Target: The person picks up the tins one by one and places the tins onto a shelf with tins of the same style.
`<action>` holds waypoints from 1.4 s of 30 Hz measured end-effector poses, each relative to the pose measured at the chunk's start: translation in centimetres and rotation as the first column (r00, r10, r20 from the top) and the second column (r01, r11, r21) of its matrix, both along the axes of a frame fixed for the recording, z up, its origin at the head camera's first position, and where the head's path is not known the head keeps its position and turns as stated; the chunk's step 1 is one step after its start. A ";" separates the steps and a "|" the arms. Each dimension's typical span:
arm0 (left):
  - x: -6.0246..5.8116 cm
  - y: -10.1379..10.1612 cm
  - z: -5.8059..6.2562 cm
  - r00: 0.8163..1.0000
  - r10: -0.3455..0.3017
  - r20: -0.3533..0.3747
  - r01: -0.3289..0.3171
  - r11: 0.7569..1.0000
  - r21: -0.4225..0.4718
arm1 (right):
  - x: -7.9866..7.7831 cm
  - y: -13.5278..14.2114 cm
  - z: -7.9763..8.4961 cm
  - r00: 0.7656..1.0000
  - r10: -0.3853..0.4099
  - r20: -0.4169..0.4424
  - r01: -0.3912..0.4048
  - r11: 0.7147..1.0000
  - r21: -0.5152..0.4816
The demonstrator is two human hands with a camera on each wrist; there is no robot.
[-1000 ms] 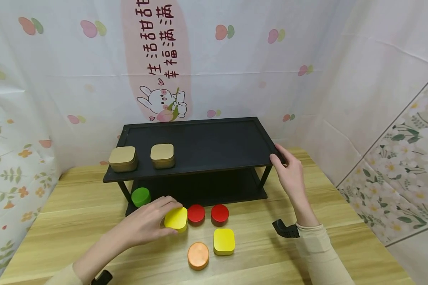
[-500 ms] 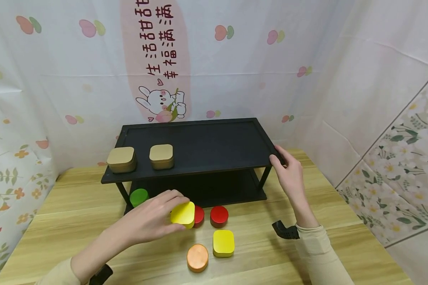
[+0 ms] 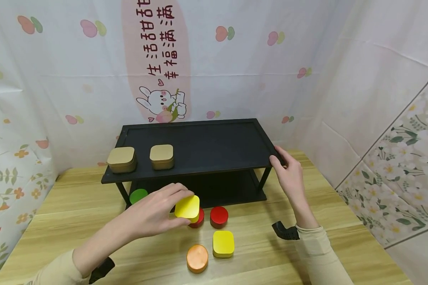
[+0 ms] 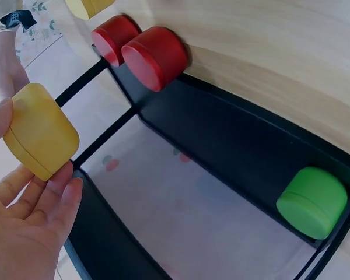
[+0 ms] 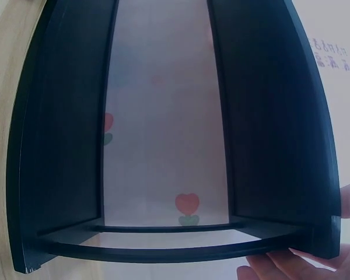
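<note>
1. Yellow sq. tin [image 3: 188,208], x1: in my L hand [image 3: 158,211], held clear of the tabletop [image 3: 260,253]. In head view it covers part of the nearer red tin; in L wrist view the two are well apart.
2. My L hand: pinching item 1, thumb on one side, fingertips on the opp. side. Side hold prob. chosen to leave lid & base free.
3. Red round tins, x2: L one [image 3: 198,222], R one [image 3: 219,217]; on table by front edge of rack, side by side, not touching.
4. Second yellow sq. tin [image 3: 223,244] & orange round tin [image 3: 197,258], x1 ea.: on table nearer me, prob. left there for easy reach.
5. Black rack [image 3: 207,146], two-tier: stands behind the loose tins, against the curtain side.
6. Green round tin [image 4: 313,203], x1: on lower shelf, L end, near the post.
7. Gold sq. tins, x2: [image 3: 122,160] at top shelf's L front corner, other [image 3: 161,156] just R of it, w/ gap.
8. My R hand [image 3: 289,170]: gripping rack's R edge nr. front corner, thumb & fingers either side of the board; prob. to steady it.
9. Diffs vs. 1 s ago: item 1 is up & further R, from beside L red tin to overlapping it. R hand & other tins: no real chg.
</note>
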State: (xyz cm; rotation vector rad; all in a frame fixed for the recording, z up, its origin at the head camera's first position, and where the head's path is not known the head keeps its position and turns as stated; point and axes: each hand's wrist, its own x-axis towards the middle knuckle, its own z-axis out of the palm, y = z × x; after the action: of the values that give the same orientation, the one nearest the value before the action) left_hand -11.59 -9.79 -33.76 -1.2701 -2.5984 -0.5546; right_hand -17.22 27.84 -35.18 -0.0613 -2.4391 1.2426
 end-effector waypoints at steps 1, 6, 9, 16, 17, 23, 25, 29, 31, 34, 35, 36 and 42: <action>0.0 0.0 0.1 1.000 0.002 -0.003 -0.002 1.000 -0.004 | 0.0 0.0 0.0 1.000 0.000 -0.001 0.000 1.000 0.000; -0.2 0.4 0.8 1.000 0.018 -0.005 -0.018 1.000 -0.020 | 0.0 0.0 0.0 1.000 0.000 -0.002 0.000 1.000 -0.003; -0.2 0.6 1.1 1.000 0.026 -0.003 -0.026 0.999 -0.031 | 0.0 -0.1 0.1 1.000 0.004 -0.003 -0.004 1.000 -0.004; -0.6 1.2 2.0 0.999 0.020 -0.037 -0.022 0.999 -0.037 | 0.1 -0.1 0.1 1.000 0.011 -0.005 -0.012 1.000 -0.013; -0.6 1.3 2.1 0.999 0.021 -0.041 -0.022 0.999 -0.037 | 0.1 -0.1 0.1 1.000 0.012 -0.006 -0.012 1.000 -0.013; -1.0 1.8 2.9 0.998 0.021 -0.065 -0.023 0.999 -0.029 | 0.1 -0.1 0.1 1.000 0.008 -0.007 -0.008 1.000 -0.007; -1.2 2.0 3.2 0.997 0.019 -0.074 -0.021 1.000 -0.022 | 0.0 -0.1 0.1 1.000 0.009 -0.006 -0.009 1.000 -0.003; -1.6 2.3 3.8 0.996 0.014 -0.085 -0.015 1.000 -0.013 | -0.1 0.0 0.0 1.000 0.010 -0.010 -0.010 1.000 -0.002; -1.8 2.5 4.0 0.996 0.013 -0.085 -0.015 1.000 -0.013 | -0.1 0.0 0.0 1.000 0.009 -0.012 -0.009 1.000 -0.007; -2.1 2.7 4.4 0.996 0.014 -0.087 -0.016 1.000 -0.014 | -0.2 0.1 0.0 1.000 0.010 -0.011 -0.010 1.000 -0.016; -2.1 2.7 4.5 0.996 0.015 -0.088 -0.016 1.000 -0.014 | -0.2 0.1 -0.1 1.000 0.010 -0.010 -0.010 1.000 -0.018; -2.2 2.8 4.6 0.996 0.016 -0.088 -0.017 1.000 -0.014 | -0.2 0.1 -0.1 1.000 0.011 -0.009 -0.011 1.000 -0.019; -2.6 3.1 5.3 0.996 0.022 -0.091 -0.023 1.000 -0.017 | -0.2 0.1 0.0 1.000 0.016 0.000 -0.016 1.000 -0.027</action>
State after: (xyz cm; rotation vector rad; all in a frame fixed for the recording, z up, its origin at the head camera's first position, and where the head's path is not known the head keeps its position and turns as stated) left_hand -14.16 -6.67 -28.47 -1.2396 -2.5454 -0.4601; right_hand -17.39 27.91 -35.19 -0.0500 -2.4278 1.2828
